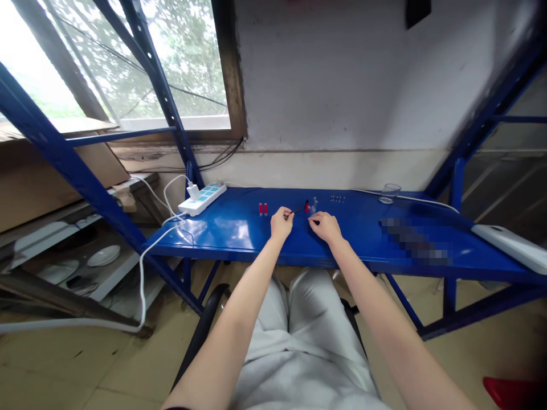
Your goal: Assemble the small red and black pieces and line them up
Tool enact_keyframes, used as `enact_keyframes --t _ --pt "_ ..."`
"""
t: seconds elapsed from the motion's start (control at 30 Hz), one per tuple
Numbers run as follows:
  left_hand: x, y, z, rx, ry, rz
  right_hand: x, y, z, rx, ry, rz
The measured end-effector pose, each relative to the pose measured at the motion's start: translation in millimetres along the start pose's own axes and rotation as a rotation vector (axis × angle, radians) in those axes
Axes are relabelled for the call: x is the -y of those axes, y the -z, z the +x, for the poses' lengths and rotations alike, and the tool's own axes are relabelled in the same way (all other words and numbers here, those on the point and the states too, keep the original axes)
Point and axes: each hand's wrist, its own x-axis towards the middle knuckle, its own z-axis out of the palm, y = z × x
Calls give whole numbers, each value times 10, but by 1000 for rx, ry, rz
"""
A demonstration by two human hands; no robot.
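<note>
My left hand (281, 222) rests on the blue metal bench (231, 228), fingers curled round a thin dark tool (296, 211) whose tip points right. My right hand (326, 225) lies beside it, fingers pinched on a small clear part (314, 205) next to a little red piece (306, 205). Two small red parts (263, 209) stand upright just left of my left hand. A row of tiny dark pieces (337, 199) lies behind my right hand.
A white power strip (202, 199) with a plugged charger and white cables sits at the bench's left end. A clear glass (390, 193) stands at the back right, a white device (510, 245) at the far right. Blue rack posts flank the bench.
</note>
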Motion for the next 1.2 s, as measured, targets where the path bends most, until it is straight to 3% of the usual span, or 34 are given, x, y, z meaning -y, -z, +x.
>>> enact_keyframes --t 0.23,0.73,0.93,1.2 --pt "-14 7 -3 2 -14 -3 58 5 -3 -13 151 -16" --pt "-28 20 -11 -41 -31 51 86 8 2 31 184 -64" --pt "-22 16 -11 -78 -134 50 90 -9 10 21 191 -32" --pt "-60 -3 -55 101 -334 38 69 -54 19 -42 196 33"
